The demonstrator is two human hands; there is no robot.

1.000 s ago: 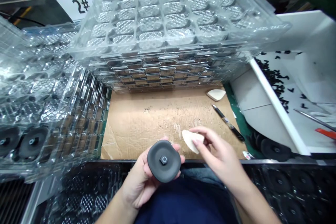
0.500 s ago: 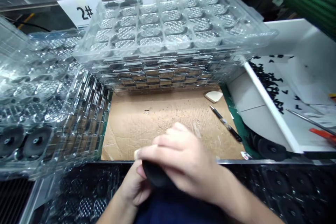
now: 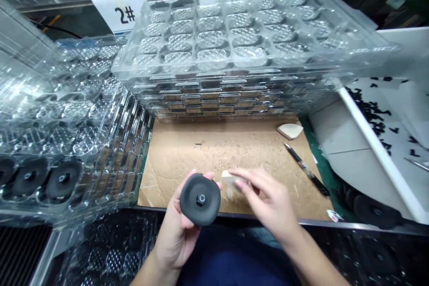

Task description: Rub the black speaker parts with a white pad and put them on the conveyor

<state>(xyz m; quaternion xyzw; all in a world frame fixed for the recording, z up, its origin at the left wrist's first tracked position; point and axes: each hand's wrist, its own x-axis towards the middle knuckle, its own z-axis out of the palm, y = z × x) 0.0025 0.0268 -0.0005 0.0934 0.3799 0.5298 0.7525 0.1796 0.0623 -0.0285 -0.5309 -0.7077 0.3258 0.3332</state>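
Note:
My left hand [image 3: 179, 228] holds a black, rounded disc-like part [image 3: 191, 203] by its edge, its dished face with a small metal-centred hub turned up toward me. To the right of it, my right hand [image 3: 268, 194] pinches a small cream-coloured sponge-like wedge [image 3: 231, 179] between thumb and fingers. The wedge and the disc are apart. Both hands are over the near edge of a cardboard sheet [image 3: 208, 152]. A second cream wedge [image 3: 290, 131] lies at the sheet's far right corner, near a black pen [image 3: 306, 169].
A tall stack of clear plastic trays [image 3: 214, 71] stands behind the cardboard. More clear trays [image 3: 77, 143] rise at the left, with similar black discs [image 3: 63, 178] in front pockets. A white bin [image 3: 378, 152] at right holds small black pieces [image 3: 372, 111].
My right hand has come off the black part, moved right and now shows a cream wedge in its fingers. The black part's dished face is now turned up. The view has shifted slightly.

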